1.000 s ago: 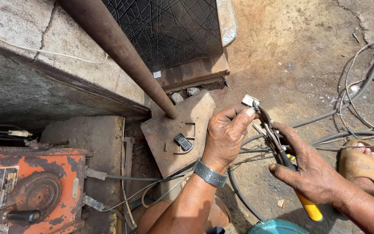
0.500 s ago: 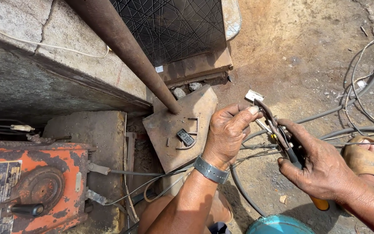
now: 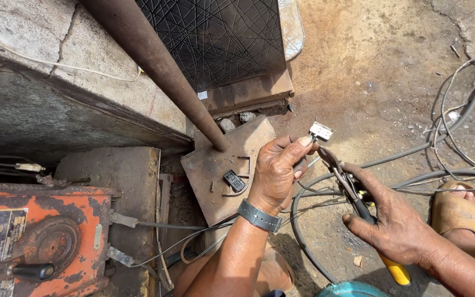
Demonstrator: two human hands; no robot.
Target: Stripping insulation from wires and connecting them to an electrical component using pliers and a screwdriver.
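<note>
Though the scene around us holds as it was a second ago — the rusty pipe (image 3: 160,71) standing on its steel plate (image 3: 221,170), the orange welder (image 3: 34,242) at lower left, the cables (image 3: 457,110) looped over the dirt — our hands have drawn closer together. The left hand (image 3: 276,170) is closed, pinching a small white switch (image 3: 321,131) at its fingertips, raised above the ground just right of the plate. The right hand (image 3: 394,225) grips yellow-handled pliers (image 3: 358,203), and their nose now sits just under the switch, where earlier it stood a little apart. We judge the work has gone from lining up to meeting at the switch's wire — whether the nose bites on anything, we cannot tell. A small black part (image 3: 233,180) lies untouched on the plate.
</note>
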